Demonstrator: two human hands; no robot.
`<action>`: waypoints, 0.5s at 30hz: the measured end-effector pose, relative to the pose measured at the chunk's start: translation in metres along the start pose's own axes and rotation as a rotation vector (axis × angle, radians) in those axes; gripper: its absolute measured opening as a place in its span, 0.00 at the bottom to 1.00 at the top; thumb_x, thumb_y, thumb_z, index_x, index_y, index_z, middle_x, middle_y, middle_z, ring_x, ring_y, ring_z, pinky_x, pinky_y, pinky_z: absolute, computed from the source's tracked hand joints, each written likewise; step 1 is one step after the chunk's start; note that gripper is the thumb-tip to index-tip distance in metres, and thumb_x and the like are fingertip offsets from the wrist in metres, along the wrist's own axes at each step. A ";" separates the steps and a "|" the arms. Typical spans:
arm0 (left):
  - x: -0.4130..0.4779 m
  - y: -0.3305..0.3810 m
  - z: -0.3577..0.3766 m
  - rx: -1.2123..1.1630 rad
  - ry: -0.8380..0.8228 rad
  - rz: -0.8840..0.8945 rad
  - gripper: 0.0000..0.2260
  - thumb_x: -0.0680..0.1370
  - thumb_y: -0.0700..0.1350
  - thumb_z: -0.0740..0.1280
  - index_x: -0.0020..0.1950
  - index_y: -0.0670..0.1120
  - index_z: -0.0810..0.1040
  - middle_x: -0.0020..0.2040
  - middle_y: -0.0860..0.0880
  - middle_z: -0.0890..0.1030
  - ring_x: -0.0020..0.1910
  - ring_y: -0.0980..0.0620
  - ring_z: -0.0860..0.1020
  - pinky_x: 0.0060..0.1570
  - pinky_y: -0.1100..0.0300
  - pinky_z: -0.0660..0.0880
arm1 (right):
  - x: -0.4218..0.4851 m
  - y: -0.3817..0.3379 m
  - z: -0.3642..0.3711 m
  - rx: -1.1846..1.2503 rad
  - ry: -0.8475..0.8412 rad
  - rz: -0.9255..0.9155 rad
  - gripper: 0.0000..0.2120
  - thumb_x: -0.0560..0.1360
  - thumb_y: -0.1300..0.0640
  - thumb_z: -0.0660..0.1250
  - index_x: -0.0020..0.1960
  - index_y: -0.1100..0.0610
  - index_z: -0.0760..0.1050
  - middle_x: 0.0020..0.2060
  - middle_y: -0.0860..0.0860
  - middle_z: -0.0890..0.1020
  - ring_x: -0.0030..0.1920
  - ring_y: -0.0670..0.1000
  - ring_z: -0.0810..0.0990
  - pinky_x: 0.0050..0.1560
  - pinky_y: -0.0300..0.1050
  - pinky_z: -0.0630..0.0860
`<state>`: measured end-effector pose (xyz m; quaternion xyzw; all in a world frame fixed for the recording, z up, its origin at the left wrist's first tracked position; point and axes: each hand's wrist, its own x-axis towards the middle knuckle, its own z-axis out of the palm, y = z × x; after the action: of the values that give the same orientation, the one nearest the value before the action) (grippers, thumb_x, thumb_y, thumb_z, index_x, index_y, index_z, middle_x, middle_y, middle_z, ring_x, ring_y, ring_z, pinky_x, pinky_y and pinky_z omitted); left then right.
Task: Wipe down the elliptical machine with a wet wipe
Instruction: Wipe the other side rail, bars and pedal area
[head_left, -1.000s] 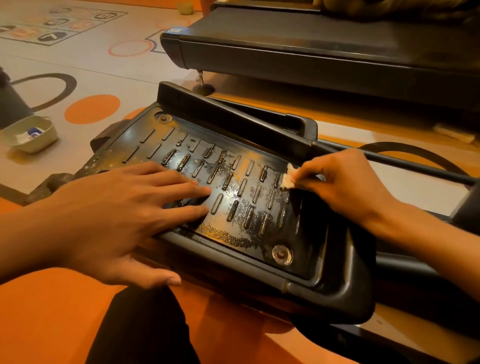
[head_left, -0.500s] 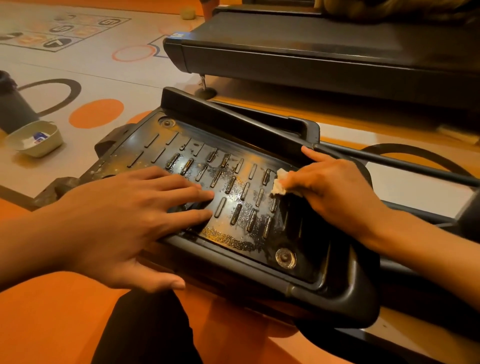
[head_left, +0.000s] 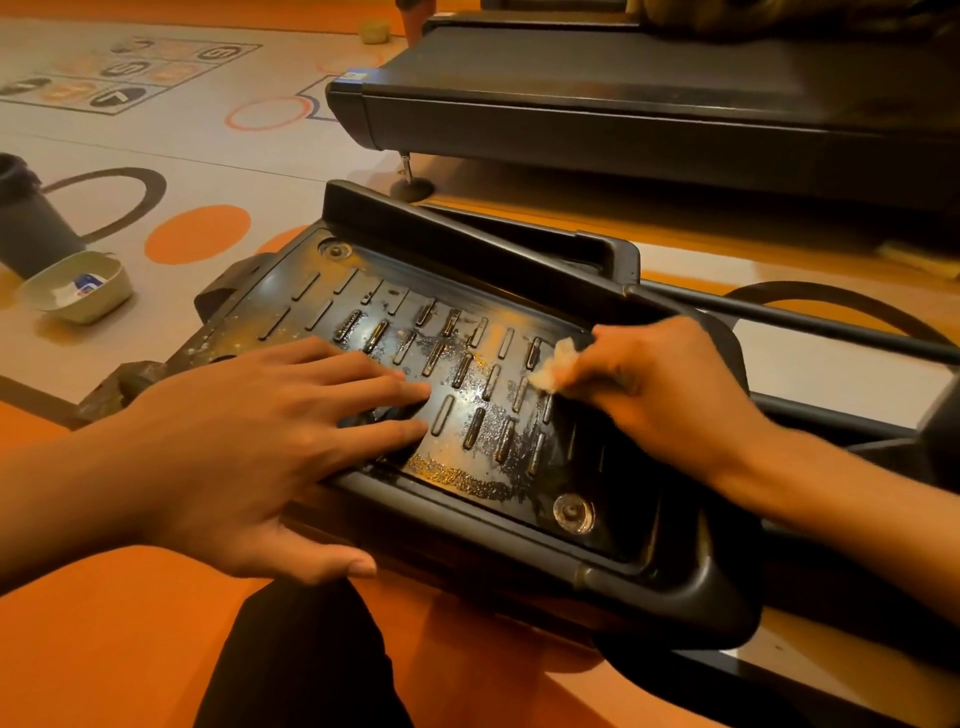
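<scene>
**Patterned gym floor (head_left: 208, 156): an elliptical foot pedal (head_left: 332, 291) under a wet wipe (head_left: 553, 366)**

The floor, orange and pale with printed circles, lies all round the black elliptical foot pedal, whose ribbed tread is speckled with grit. The left hand (head_left: 249, 441) rests flat on the pedal's near left part, fingers straight and spread, thumb over the near rim. At the pedal's far right edge the right hand (head_left: 665, 395) pinches the crumpled white wet wipe against the tread. Left of the pedal sit a pale tray (head_left: 93, 312) and a dark container (head_left: 31, 228). A treadmill deck (head_left: 623, 104) stands beyond the pedal.
</scene>
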<state>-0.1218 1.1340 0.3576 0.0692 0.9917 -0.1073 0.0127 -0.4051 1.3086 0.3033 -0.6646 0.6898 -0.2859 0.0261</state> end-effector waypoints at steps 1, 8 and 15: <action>0.000 0.000 0.000 0.003 0.005 0.002 0.41 0.78 0.76 0.54 0.77 0.47 0.74 0.77 0.44 0.72 0.72 0.42 0.75 0.63 0.37 0.77 | -0.014 -0.010 -0.001 0.042 -0.060 -0.041 0.08 0.77 0.52 0.72 0.55 0.48 0.86 0.48 0.45 0.87 0.48 0.42 0.85 0.66 0.46 0.78; 0.001 -0.002 0.003 -0.018 -0.001 0.008 0.41 0.78 0.76 0.54 0.77 0.46 0.74 0.78 0.43 0.71 0.72 0.40 0.75 0.61 0.35 0.77 | -0.016 -0.016 0.002 0.061 -0.020 -0.235 0.07 0.78 0.55 0.72 0.53 0.51 0.87 0.46 0.48 0.88 0.47 0.45 0.86 0.71 0.51 0.74; 0.000 -0.002 0.003 -0.016 -0.002 0.002 0.41 0.78 0.76 0.53 0.78 0.47 0.73 0.78 0.44 0.71 0.72 0.40 0.75 0.63 0.36 0.76 | -0.047 -0.016 -0.014 0.145 -0.324 -0.408 0.11 0.78 0.54 0.67 0.54 0.51 0.88 0.48 0.45 0.88 0.52 0.42 0.85 0.64 0.45 0.79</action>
<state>-0.1220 1.1311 0.3549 0.0698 0.9925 -0.0994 0.0143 -0.3915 1.3585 0.3058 -0.8234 0.5061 -0.2236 0.1256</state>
